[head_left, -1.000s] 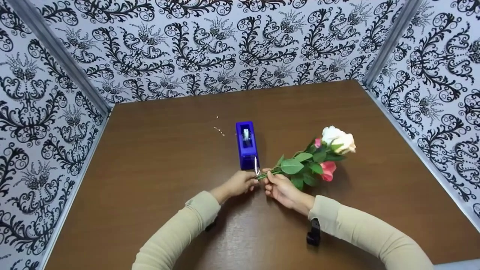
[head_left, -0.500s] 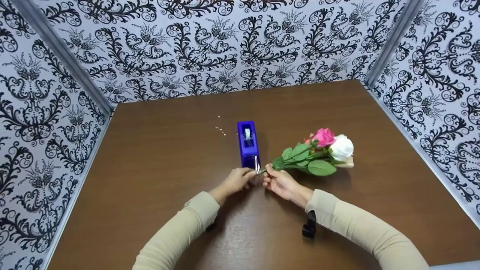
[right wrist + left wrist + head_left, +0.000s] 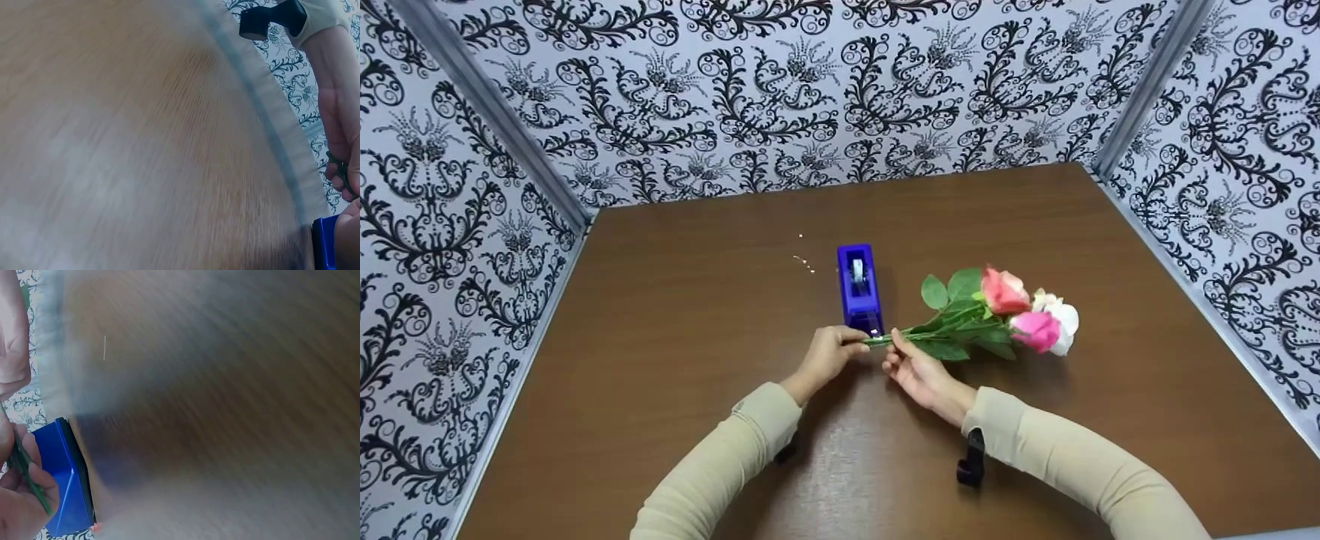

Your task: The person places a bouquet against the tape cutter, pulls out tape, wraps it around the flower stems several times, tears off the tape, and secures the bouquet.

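Note:
A bunch of artificial roses, with coral, pink and white heads and green leaves, lies slantwise with its blooms to the right. My left hand pinches the stem ends, fingertips right at the front of a blue tape dispenser. Higher up the same stems, my right hand grips them between thumb and fingers. In the left wrist view, green stems cross the curled fingers beside the dispenser. A small white glint shows where the stems meet the dispenser's front end.
Small white scraps lie on the brown table left of the dispenser. Patterned black-and-white walls stand at the back and both sides. A black wrist device hangs below the right sleeve.
The roses have rolled about their stems, bringing the coral and pink heads to new places. The bright tape strip between dispenser and stems no longer shows. Both hands stay close to the dispenser's front.

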`<state>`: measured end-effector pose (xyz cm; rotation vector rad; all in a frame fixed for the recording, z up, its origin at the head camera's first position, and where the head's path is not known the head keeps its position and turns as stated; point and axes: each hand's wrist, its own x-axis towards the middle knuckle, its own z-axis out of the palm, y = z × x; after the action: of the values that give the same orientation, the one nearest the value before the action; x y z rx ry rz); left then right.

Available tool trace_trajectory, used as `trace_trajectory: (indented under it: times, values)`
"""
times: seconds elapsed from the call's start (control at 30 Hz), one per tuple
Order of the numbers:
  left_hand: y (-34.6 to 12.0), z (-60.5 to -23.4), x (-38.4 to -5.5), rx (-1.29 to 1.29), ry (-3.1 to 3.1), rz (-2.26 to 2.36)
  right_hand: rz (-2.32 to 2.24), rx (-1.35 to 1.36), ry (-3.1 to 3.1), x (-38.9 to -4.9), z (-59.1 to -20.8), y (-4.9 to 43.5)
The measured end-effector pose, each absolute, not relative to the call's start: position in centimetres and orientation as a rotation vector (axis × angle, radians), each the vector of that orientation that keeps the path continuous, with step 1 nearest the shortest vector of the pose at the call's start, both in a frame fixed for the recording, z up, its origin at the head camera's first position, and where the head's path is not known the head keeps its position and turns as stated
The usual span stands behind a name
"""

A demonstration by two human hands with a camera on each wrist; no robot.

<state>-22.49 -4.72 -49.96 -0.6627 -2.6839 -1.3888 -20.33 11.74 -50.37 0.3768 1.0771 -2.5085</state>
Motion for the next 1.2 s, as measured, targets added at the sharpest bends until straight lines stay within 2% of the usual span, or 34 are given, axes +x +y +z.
trace_trajectory:
  times: [0.4, 0.93, 1.2]
  values:
    - [-4.9, -49.0, -22.9, -0.66, -2.919, -1.683, -2.514, 0.329, 1.113, -21.1, -51.0, 12.4]
    - [-4.0, -49.3, -22.5, -0.492, -2.708, -1.419, -2.595, 0.396, 1.132, -21.2, -50.6, 10.7]
    - [-4.4, -48.9, -23.4, -0.51, -2.817, -1.508, -2.521, 0.269, 1.188, -22.0, -50.7, 11.4]
